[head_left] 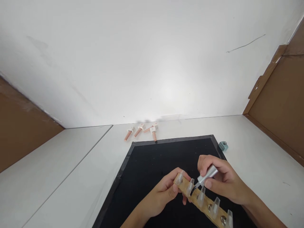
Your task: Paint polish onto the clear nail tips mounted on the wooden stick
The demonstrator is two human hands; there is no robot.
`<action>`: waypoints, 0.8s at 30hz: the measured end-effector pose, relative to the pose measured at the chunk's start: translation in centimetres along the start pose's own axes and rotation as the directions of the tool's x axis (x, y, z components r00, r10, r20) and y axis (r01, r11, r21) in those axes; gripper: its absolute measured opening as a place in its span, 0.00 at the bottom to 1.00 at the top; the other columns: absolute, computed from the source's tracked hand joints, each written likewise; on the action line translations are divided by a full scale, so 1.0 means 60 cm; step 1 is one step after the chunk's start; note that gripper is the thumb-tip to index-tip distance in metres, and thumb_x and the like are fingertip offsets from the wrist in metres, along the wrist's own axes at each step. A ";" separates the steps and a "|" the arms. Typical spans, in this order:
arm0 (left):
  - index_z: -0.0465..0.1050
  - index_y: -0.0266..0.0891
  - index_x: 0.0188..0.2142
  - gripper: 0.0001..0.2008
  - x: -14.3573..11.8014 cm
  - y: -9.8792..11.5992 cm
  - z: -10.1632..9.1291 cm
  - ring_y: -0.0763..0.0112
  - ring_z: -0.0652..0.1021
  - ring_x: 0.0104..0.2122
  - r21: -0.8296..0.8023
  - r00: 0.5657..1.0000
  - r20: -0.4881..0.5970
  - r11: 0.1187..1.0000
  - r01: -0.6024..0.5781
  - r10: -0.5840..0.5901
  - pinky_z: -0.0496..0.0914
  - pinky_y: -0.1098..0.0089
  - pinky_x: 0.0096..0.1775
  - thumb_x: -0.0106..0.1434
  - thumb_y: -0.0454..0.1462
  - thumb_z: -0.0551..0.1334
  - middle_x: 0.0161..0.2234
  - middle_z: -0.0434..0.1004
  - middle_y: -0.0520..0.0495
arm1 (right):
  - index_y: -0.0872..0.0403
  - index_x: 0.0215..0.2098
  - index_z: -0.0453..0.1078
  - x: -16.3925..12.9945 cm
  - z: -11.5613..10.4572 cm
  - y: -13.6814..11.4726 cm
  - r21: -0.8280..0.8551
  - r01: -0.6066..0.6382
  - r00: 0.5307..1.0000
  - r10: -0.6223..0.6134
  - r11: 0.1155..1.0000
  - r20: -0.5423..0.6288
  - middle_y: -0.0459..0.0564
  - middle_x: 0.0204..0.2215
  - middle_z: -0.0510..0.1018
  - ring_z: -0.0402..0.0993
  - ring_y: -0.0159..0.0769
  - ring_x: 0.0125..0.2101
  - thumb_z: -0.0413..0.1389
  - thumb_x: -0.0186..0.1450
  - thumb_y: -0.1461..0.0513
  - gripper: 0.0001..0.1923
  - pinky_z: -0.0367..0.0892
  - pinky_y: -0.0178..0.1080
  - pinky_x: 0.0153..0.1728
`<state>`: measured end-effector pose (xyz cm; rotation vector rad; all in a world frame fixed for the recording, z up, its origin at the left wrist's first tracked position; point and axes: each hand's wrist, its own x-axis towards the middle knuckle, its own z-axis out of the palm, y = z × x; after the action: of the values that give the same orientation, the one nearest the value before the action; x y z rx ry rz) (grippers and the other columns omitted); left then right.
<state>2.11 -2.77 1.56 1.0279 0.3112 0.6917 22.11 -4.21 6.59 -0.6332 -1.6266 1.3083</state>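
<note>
A person's right hand (220, 180) pinches the silver handle of a small brush (208, 176) between thumb and fingers, its dark bristles down among the clear tips (215, 207) on a wooden strip (205, 207). The left hand (163, 193), closed on the strip's left end, holds it up at the near right, above a black mat (161, 164) on a white worktop (78, 171).

Five tips show, standing in a slanting row; the strip runs out of view at the near edge. The work appears to be at an early stage: the bristles are close to the second tip from the left, though whether they touch is unclear. All five look see-through, with no plain sign of a dark coat, so most or all of the row seems left to do.

Four pink rods (138, 132) with white ends lie beyond the mat, far left; a teal block (223, 146) sits past its far right corner.
</note>
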 end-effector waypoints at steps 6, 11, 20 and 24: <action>0.71 0.38 0.39 0.18 -0.002 0.000 -0.001 0.76 0.73 0.28 -0.002 1.000 0.005 1.000 -0.002 0.002 0.67 0.74 0.31 0.58 0.50 0.62 0.29 0.73 0.50 | 0.48 0.34 0.68 0.001 0.000 -0.002 -0.008 0.003 1.000 -0.003 1.000 -0.012 0.43 0.26 0.63 0.58 0.32 0.26 0.56 0.66 0.55 0.07 0.55 0.35 0.26; 0.71 0.37 0.39 0.18 -0.005 0.001 -0.001 0.75 0.73 0.28 -0.002 1.000 0.010 1.000 0.004 -0.004 0.67 0.74 0.31 0.58 0.50 0.62 0.29 0.73 0.50 | 0.49 0.33 0.69 0.002 -0.003 -0.002 -0.007 -0.010 0.999 0.009 1.000 -0.044 0.42 0.26 0.63 0.57 0.32 0.25 0.57 0.65 0.53 0.09 0.56 0.34 0.27; 0.69 0.36 0.39 0.19 -0.005 0.002 0.001 0.74 0.73 0.27 0.010 1.000 0.010 1.000 -0.002 0.002 0.66 0.73 0.30 0.58 0.50 0.62 0.28 0.72 0.49 | 0.51 0.31 0.69 0.000 0.001 0.004 0.090 -0.055 0.995 0.062 0.994 -0.083 0.42 0.25 0.62 0.57 0.31 0.23 0.59 0.63 0.51 0.12 0.57 0.35 0.25; 0.69 0.37 0.38 0.19 -0.002 0.002 0.002 0.75 0.72 0.27 0.022 1.000 0.001 1.000 0.008 -0.008 0.66 0.73 0.30 0.58 0.51 0.62 0.28 0.72 0.50 | 0.51 0.31 0.69 0.000 0.004 -0.001 0.041 -0.048 0.996 0.050 0.998 -0.069 0.42 0.24 0.62 0.57 0.30 0.23 0.59 0.62 0.51 0.13 0.56 0.34 0.24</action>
<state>2.02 -2.88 1.72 1.0479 0.3223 0.6814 21.91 -4.35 6.66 -0.6915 -1.5341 1.3356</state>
